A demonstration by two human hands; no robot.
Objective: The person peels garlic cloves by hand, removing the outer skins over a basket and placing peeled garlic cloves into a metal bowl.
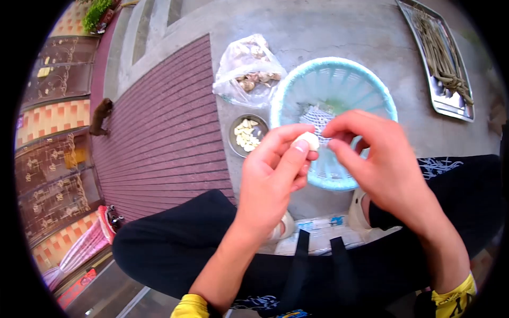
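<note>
Between the thumb and fingers of my left hand [273, 172] is a pale garlic clove [307, 141]. My right hand [374, 148] hovers just right of the clove, fingers curled and a little apart from the thumb, with nothing visible in them. Below both hands stands a light-blue plastic basket [389, 98], with whitish scraps inside that I cannot make out clearly. Left of it, a small metal bowl [231, 139] holds several peeled garlic cloves [247, 134]. Behind the bowl, an open clear plastic bag [238, 66] contains garlic bulbs [254, 80].
A metal tray [440, 100] with dried brown stalks [437, 47] lies at the upper right on the concrete floor [318, 32]. A striped maroon ramp [164, 122] extends to the left, with a brown dog [99, 117] at its far side. My knees flank the basket's near side.
</note>
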